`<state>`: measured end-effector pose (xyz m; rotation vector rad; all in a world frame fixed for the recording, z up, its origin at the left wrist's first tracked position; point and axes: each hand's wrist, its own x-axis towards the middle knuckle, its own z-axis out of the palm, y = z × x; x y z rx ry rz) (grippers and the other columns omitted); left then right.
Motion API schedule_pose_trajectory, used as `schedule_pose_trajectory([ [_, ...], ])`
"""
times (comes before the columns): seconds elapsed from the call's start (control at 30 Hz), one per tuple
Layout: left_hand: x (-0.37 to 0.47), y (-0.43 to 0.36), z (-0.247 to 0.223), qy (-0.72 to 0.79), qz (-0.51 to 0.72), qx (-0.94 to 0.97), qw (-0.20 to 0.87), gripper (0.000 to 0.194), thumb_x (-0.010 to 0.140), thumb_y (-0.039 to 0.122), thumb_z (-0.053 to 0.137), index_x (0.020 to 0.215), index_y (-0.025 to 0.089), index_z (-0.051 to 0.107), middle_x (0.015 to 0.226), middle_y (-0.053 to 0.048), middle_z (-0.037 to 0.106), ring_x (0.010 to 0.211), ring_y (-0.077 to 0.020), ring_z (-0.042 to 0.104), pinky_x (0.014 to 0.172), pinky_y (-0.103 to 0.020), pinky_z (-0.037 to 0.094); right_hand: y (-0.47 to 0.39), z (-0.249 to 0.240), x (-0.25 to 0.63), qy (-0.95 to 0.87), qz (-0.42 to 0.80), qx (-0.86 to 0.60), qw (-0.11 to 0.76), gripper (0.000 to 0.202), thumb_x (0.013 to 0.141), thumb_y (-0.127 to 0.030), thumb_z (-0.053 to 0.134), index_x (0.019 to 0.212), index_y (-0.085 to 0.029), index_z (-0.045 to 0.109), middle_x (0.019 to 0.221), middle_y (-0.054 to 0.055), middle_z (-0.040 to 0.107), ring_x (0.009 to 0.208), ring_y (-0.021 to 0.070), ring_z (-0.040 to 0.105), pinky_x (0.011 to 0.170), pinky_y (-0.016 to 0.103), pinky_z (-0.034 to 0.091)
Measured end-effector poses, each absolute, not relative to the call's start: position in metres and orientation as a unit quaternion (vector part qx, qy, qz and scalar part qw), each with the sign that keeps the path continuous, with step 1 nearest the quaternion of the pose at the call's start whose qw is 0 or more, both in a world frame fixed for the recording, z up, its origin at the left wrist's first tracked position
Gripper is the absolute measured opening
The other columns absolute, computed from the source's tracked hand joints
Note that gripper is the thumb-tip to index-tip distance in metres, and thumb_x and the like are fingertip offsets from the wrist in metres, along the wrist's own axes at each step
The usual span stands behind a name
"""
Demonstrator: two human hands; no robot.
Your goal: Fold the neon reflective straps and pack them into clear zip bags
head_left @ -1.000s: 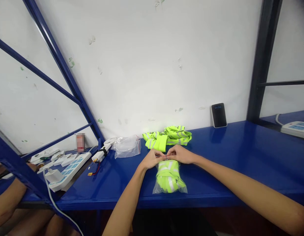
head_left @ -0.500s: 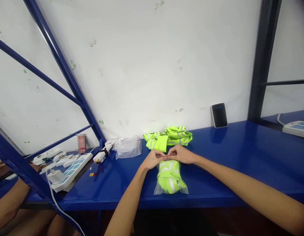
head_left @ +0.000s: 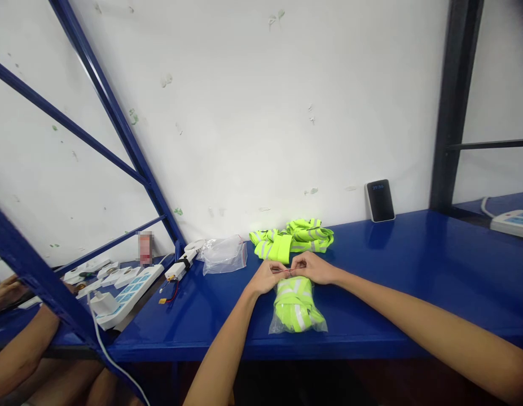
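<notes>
A clear zip bag (head_left: 319,325) lies at the front of the blue table with a folded yellow-green reflective vest (head_left: 293,304) inside it. Its top edge, with a thin reddish line, points away from me. My left hand (head_left: 266,276) pinches that edge on the left side. On the right side, my right hand (head_left: 312,267) pinches the same edge, its fingertips close to those of the left. Just beyond both hands, more reflective vests (head_left: 301,241) are heaped against the wall.
Flat clear bags (head_left: 223,255) lie left of the heap, beside a white device (head_left: 181,266) with red and black wires. A small clock display (head_left: 380,201) leans on the wall. Further left are a blue frame post (head_left: 36,270), a power strip (head_left: 132,296) and another person's arm (head_left: 26,352).
The whole view has shifted slightly. Both hands stay at the bag's top edge, with their fingertips only a little differently placed along it.
</notes>
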<state>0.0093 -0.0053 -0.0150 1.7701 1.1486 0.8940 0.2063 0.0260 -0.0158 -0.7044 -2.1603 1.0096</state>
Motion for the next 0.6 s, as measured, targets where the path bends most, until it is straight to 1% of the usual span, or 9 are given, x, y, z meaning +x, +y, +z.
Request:
schedule_pose_trajectory([
  [0.13, 0.013, -0.008, -0.013, 0.434, 0.361, 0.717, 0.409, 0.034, 0.067, 0.044, 0.072, 0.069, 0.011, 0.066, 0.065, -0.002, 0.060, 0.061, -0.0109, 0.051, 0.059, -0.022, 0.038, 0.026, -0.014, 0.206, -0.831, 0.360, -0.290, 0.309, 0.017, 0.077, -0.029, 0.063, 0.070, -0.014, 0.069, 0.055, 0.000, 0.055, 0.053, 0.0121, 0.046, 0.050, 0.023, 0.032],
  [0.2, 0.014, -0.009, -0.014, 0.419, 0.368, 0.719, 0.414, 0.034, 0.068, 0.043, 0.072, 0.070, 0.010, 0.065, 0.065, -0.002, 0.060, 0.061, -0.0104, 0.051, 0.059, -0.022, 0.038, 0.027, -0.011, 0.208, -0.846, 0.328, -0.284, 0.309, 0.016, 0.076, -0.028, 0.064, 0.071, -0.014, 0.070, 0.059, 0.001, 0.057, 0.056, 0.0125, 0.047, 0.051, 0.023, 0.032],
  [0.27, 0.014, -0.009, -0.015, 0.410, 0.376, 0.718, 0.417, 0.033, 0.069, 0.042, 0.072, 0.070, 0.010, 0.065, 0.065, -0.002, 0.061, 0.061, -0.0106, 0.052, 0.060, -0.022, 0.038, 0.027, -0.006, 0.211, -0.862, 0.311, -0.269, 0.297, 0.018, 0.076, -0.031, 0.064, 0.074, -0.015, 0.072, 0.065, 0.002, 0.059, 0.059, 0.0130, 0.048, 0.054, 0.024, 0.033],
  [0.33, 0.014, -0.009, -0.015, 0.411, 0.379, 0.721, 0.409, 0.033, 0.070, 0.042, 0.071, 0.071, 0.009, 0.066, 0.066, -0.003, 0.063, 0.062, -0.0113, 0.053, 0.061, -0.022, 0.039, 0.026, -0.001, 0.215, -0.872, 0.317, -0.255, 0.271, 0.023, 0.078, -0.036, 0.062, 0.077, -0.016, 0.073, 0.064, 0.001, 0.059, 0.057, 0.0124, 0.045, 0.053, 0.024, 0.031],
  [0.43, 0.013, -0.010, -0.016, 0.424, 0.374, 0.729, 0.385, 0.031, 0.072, 0.041, 0.070, 0.074, 0.009, 0.070, 0.069, -0.005, 0.067, 0.064, -0.0129, 0.056, 0.063, -0.024, 0.041, 0.023, 0.008, 0.219, -0.880, 0.328, -0.243, 0.241, 0.028, 0.081, -0.039, 0.059, 0.078, -0.015, 0.073, 0.055, -0.002, 0.050, 0.051, 0.0103, 0.036, 0.049, 0.025, 0.025],
  [0.6, 0.011, -0.011, -0.015, 0.451, 0.367, 0.727, 0.364, 0.032, 0.071, 0.041, 0.071, 0.081, 0.010, 0.075, 0.077, -0.009, 0.072, 0.066, -0.0161, 0.061, 0.066, -0.026, 0.045, 0.019, 0.015, 0.222, -0.884, 0.333, -0.240, 0.225, 0.030, 0.082, -0.042, 0.058, 0.080, -0.015, 0.072, 0.052, -0.004, 0.039, 0.049, 0.0092, 0.029, 0.048, 0.024, 0.020],
])
